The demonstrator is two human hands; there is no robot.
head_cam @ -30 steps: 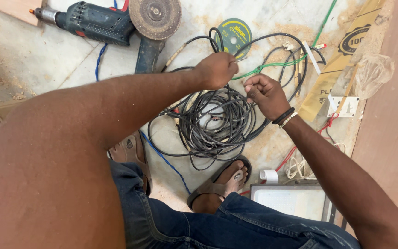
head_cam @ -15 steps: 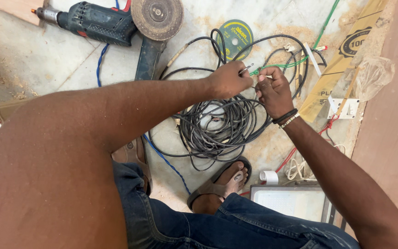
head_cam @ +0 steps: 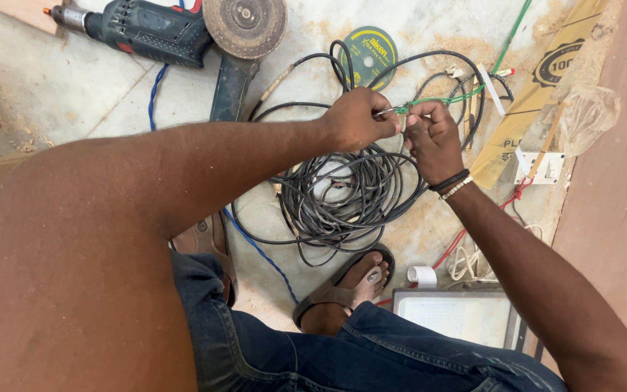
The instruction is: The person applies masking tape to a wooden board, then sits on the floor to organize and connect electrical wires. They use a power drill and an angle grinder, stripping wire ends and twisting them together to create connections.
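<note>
The green wire (head_cam: 450, 98) runs taut over the dusty floor (head_cam: 74, 87) above a black cable coil (head_cam: 342, 192) (grinder (head_cam: 244, 29) and drill (head_cam: 146, 29) lie beyond), its bared end pinched between left hand (head_cam: 357, 120) and right hand (head_cam: 433, 138), pressed close for fine fingertip control.

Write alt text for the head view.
Left hand and right hand pinch a thin green wire above a coil of black cable on a dusty floor; a dark green power drill lies beyond.
</note>
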